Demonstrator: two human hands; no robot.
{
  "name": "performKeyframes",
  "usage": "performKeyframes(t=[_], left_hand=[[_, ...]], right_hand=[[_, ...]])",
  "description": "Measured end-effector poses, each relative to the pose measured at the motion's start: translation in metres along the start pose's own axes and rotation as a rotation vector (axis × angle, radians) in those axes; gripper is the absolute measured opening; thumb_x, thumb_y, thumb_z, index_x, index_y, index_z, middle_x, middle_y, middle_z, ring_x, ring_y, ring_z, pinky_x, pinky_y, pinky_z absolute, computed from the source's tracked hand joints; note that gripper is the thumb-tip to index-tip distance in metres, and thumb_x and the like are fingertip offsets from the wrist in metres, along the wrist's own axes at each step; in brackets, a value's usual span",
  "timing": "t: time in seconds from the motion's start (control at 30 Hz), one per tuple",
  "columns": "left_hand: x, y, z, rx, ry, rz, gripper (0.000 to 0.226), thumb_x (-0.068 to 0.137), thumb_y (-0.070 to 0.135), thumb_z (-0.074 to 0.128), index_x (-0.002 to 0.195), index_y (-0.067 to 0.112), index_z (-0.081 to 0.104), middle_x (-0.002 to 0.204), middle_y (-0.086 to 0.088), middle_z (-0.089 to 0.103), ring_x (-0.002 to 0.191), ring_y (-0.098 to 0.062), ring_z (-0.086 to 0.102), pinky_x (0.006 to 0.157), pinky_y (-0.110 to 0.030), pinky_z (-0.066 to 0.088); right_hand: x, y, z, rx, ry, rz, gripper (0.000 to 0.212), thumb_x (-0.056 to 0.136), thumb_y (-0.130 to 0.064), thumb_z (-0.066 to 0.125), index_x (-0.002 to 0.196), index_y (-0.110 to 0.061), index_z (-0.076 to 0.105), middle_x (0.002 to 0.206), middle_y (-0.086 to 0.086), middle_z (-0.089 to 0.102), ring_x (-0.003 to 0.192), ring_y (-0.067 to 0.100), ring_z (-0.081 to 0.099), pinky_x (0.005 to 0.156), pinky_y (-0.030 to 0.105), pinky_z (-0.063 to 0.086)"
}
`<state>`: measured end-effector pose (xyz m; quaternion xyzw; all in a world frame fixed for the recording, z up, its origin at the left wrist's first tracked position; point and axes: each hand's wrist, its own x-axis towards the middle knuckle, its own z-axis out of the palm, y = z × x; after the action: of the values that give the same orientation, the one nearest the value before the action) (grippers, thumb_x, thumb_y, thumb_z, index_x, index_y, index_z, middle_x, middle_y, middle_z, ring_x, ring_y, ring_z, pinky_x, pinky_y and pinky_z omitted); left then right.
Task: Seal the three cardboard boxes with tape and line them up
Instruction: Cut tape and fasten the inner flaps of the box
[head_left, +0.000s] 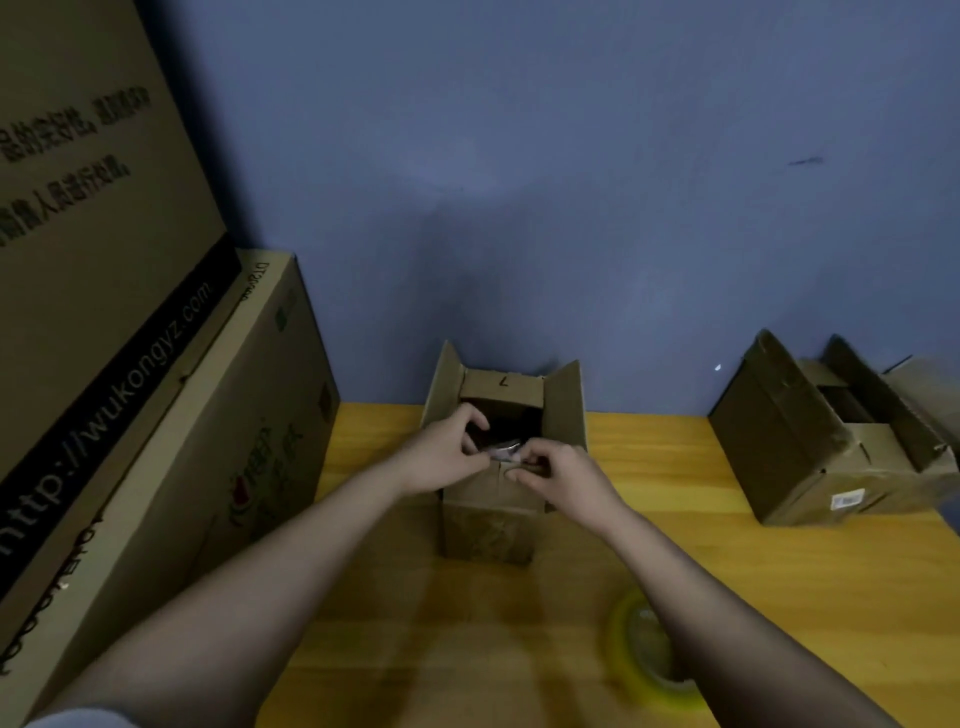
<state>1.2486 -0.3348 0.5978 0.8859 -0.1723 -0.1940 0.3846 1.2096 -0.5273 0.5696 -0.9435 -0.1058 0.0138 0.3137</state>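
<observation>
Both hands met over the open box (493, 499): left hand (441, 457) and right hand (558, 475) each pinched a small shiny scrap, probably tape. The thin cardboard looked light and bendy, best held by its flaps.

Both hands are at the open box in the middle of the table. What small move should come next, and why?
Probably fold the side flaps shut. The middle box has both side flaps upright, and the left hand and right hand pinch something small at its near edge. The tape roll lies untouched on the table, so closing comes before taping.
</observation>
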Motion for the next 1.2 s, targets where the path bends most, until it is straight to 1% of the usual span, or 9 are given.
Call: performKeyframes(t=[0.1,0.2,0.33,0.43,0.63,0.73,0.87,1.03,1.2], left_hand=[[-0.004,-0.005,0.001,-0.015,-0.035,0.031,0.045,0.086,0.011,0.066,0.123,0.025,0.044,0.095,0.005,0.067,0.091,-0.008,0.064,0.084,-0.028,0.054],[-0.004,-0.006,0.006,0.011,0.039,0.066,0.043,0.084,0.008,0.068,0.121,0.022,0.049,0.086,0.008,0.067,0.088,-0.007,0.064,0.088,-0.028,0.052],[-0.004,-0.006,0.008,0.002,0.062,0.085,0.042,0.083,0.007,0.070,0.117,0.024,0.053,0.083,0.007,0.068,0.087,-0.007,0.065,0.089,-0.026,0.050],[-0.006,-0.007,0.010,0.007,0.069,0.095,0.039,0.084,0.006,0.068,0.111,0.030,0.053,0.083,0.010,0.067,0.087,-0.003,0.064,0.089,-0.025,0.050],[-0.013,-0.007,0.012,0.017,0.113,0.110,0.036,0.085,0.007,0.067,0.113,0.027,0.055,0.087,0.012,0.066,0.091,-0.002,0.062,0.091,-0.024,0.050],[-0.015,-0.003,0.013,0.029,0.117,0.106,0.036,0.085,0.007,0.067,0.115,0.025,0.055,0.088,0.013,0.065,0.091,-0.002,0.062,0.090,-0.026,0.051],[-0.016,0.000,0.015,0.088,0.141,0.110,0.034,0.085,0.009,0.067,0.112,0.025,0.054,0.090,0.012,0.065,0.093,-0.005,0.063,0.089,-0.032,0.053],[-0.019,0.001,0.016,0.137,0.173,0.110,0.038,0.085,0.012,0.068,0.114,0.025,0.048,0.093,0.010,0.066,0.092,-0.007,0.063,0.085,-0.033,0.054],[-0.022,0.001,0.018,0.163,0.177,0.125,0.035,0.087,0.011,0.066,0.114,0.024,0.048,0.091,0.012,0.063,0.092,-0.006,0.062,0.082,-0.033,0.054]], right_hand=[[0.002,0.002,-0.003,0.118,-0.028,0.046,0.004,0.087,-0.026,0.069,0.091,-0.027,0.067,0.093,-0.012,0.067,0.090,0.005,0.061,0.081,0.028,0.050],[0.005,-0.003,-0.003,0.167,-0.025,0.049,0.007,0.086,-0.022,0.069,0.089,-0.027,0.067,0.091,-0.012,0.067,0.091,0.004,0.060,0.085,0.028,0.050],[0.008,-0.005,-0.002,0.208,0.019,0.076,0.005,0.085,-0.021,0.071,0.083,-0.025,0.071,0.085,-0.009,0.069,0.085,0.007,0.061,0.079,0.027,0.051],[0.005,-0.006,0.002,0.206,0.064,0.055,0.010,0.085,-0.020,0.071,0.080,-0.028,0.071,0.079,-0.015,0.066,0.080,0.001,0.060,0.072,0.018,0.046],[0.005,-0.006,0.000,0.256,0.024,0.040,0.011,0.086,-0.021,0.070,0.082,-0.031,0.069,0.081,-0.019,0.066,0.083,-0.004,0.059,0.080,0.022,0.049],[0.006,-0.007,-0.003,0.313,0.011,0.053,0.012,0.090,-0.022,0.066,0.081,-0.029,0.068,0.078,-0.020,0.065,0.076,-0.008,0.058,0.073,0.017,0.048],[0.008,-0.007,0.000,0.327,0.037,0.081,0.009,0.089,-0.024,0.067,0.080,-0.026,0.071,0.079,-0.015,0.068,0.077,-0.004,0.061,0.074,0.025,0.051],[0.007,-0.010,0.006,0.343,0.097,0.107,0.013,0.088,-0.023,0.068,0.077,-0.030,0.068,0.078,-0.015,0.068,0.077,-0.003,0.061,0.070,0.018,0.047],[0.005,-0.011,0.014,0.422,0.133,0.179,0.009,0.087,-0.022,0.069,0.078,-0.024,0.071,0.076,-0.007,0.068,0.075,0.006,0.059,0.068,0.024,0.045]])
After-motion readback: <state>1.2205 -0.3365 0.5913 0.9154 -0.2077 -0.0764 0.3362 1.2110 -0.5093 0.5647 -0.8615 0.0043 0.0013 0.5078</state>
